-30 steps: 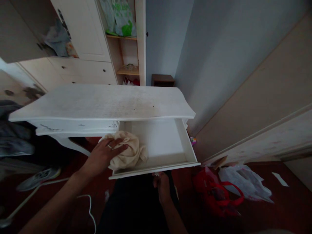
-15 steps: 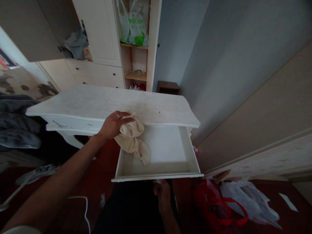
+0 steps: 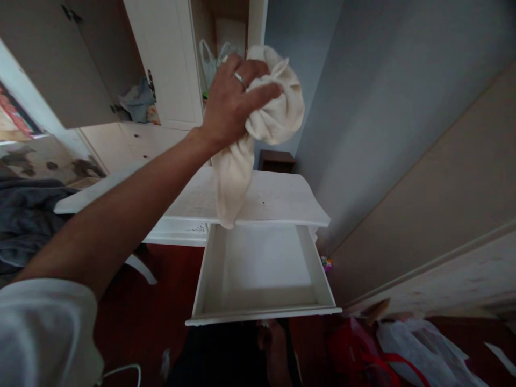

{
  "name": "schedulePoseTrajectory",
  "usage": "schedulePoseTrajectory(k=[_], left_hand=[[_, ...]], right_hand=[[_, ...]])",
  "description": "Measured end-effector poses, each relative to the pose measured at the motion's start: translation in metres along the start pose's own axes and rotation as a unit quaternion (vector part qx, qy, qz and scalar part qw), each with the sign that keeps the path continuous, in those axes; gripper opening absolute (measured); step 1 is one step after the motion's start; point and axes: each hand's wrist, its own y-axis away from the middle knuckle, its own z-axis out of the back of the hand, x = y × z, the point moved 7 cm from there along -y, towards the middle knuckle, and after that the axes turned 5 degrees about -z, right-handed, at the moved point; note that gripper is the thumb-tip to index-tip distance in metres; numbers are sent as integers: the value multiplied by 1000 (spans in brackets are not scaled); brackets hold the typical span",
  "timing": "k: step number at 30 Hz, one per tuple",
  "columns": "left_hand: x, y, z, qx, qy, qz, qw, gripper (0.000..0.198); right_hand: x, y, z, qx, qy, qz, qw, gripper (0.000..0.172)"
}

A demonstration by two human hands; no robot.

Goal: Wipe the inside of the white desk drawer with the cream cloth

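My left hand (image 3: 234,102) is raised high above the white desk (image 3: 282,201), its fingers closed round a bunched cream cloth (image 3: 258,134) whose tail hangs down toward the desktop. A ring shows on one finger. Below, the desk's white drawer (image 3: 262,269) stands pulled out with nothing inside it. My right hand (image 3: 274,346) sits low in shadow under the drawer's front edge, by its handle; its fingers are too dark to read.
A cream wardrobe (image 3: 161,70) with an open door and shelves stands behind the desk. Dark clothing (image 3: 20,226) is heaped at the left. A red bag (image 3: 363,349) and white plastic bags (image 3: 419,349) lie on the dark red floor at right.
My left hand lifted the cream cloth out of the drawer, past the desktop edge, and up high above the desk. The drawer now holds nothing. The right hand stayed under the drawer front.
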Motion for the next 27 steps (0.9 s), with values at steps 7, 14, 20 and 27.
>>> schedulePoseTrajectory(k=[7,14,20,27], left_hand=[[9,13,-52,36,27,20,999,43],[-42,129,-134,283,130,-32,950,45],[-63,205,-154,508,235,-1,829,84],[-66,209,-142,494,191,-67,845,91]], right_hand=[[10,0,-1,-10,1,-2,1000,29],[4,-3,-3,-1,17,-5,1000,31],[-2,-5,1,17,34,-5,999,29],[-9,-6,-1,39,37,-9,998,29]])
